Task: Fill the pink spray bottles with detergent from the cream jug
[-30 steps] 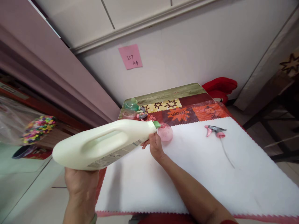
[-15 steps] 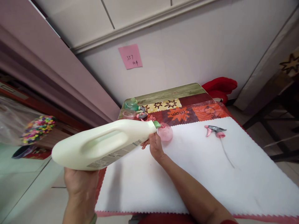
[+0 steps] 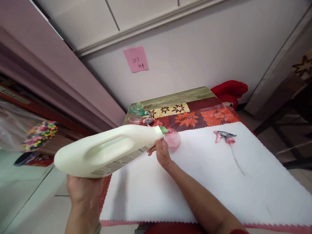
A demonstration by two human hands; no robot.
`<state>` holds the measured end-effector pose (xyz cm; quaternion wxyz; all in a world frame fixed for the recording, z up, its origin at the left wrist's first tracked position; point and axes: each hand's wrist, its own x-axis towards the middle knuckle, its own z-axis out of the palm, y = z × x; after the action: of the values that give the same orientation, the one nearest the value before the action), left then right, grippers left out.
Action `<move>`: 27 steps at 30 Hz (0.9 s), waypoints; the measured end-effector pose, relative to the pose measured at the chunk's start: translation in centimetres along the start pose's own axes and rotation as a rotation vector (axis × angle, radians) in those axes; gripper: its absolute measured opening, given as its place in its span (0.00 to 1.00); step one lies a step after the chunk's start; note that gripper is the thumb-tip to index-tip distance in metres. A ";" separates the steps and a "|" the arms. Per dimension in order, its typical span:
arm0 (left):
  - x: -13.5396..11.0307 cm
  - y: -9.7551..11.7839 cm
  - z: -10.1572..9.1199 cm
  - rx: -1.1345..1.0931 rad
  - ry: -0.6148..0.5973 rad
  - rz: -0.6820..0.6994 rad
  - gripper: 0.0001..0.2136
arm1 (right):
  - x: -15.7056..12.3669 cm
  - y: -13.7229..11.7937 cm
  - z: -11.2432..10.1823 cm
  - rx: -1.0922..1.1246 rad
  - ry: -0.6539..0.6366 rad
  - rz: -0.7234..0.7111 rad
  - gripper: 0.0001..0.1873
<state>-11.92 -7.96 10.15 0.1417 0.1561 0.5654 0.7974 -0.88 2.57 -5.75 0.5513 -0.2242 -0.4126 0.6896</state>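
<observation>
**Two Hands Steady a Jug at a Small Bottle's Mouth**

A person tips a pale plastic handled jug (image 3: 107, 151) over the left side of a table, its green pouring spout (image 3: 163, 130) at the mouth of a round pink spray bottle (image 3: 173, 139). The bottle, its trigger head off, stands near the far left edge of a scalloped white mat (image 3: 207, 182). The left hand (image 3: 84, 188) bears the jug's broad end from below; its fingers are hidden behind the plastic, so their spread cannot be told. The right hand (image 3: 162, 152) holds the underside of the neck, thumb raised against it and fingers drawn in narrow beneath. Whether a fingertip also touches the bottle cannot be told.

The step in hand appears to be pouring, or lining up to pour; no stream is plain to see, and the level inside the bottle is unclear. The next move seems to call for a slow lift of the jug's broad end, with the spout kept squarely over the narrow opening, since a slip could wet the mat or topple the light bottle.

To the right on the mat lies a pink-and-grey trigger sprayer (image 3: 225, 136), its thin dip tube trailing toward the near side. At the table's far left sit a green spray bottle (image 3: 137, 109) and a clear pinkish one (image 3: 135, 119), just beside each other.
</observation>
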 end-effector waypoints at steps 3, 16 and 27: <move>-0.1 0.1 0.2 -0.007 0.024 -0.017 0.17 | 0.0 0.0 0.0 0.001 0.002 0.003 0.29; -0.2 0.1 0.1 0.014 -0.006 -0.026 0.17 | 0.0 0.1 -0.1 0.016 0.003 0.002 0.29; -0.4 0.2 0.4 0.017 0.000 -0.014 0.17 | -0.1 -0.1 0.0 0.006 0.002 0.005 0.30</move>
<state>-11.40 -7.89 10.40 0.1461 0.1531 0.5732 0.7916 -0.81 2.52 -5.67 0.5508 -0.2242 -0.4095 0.6919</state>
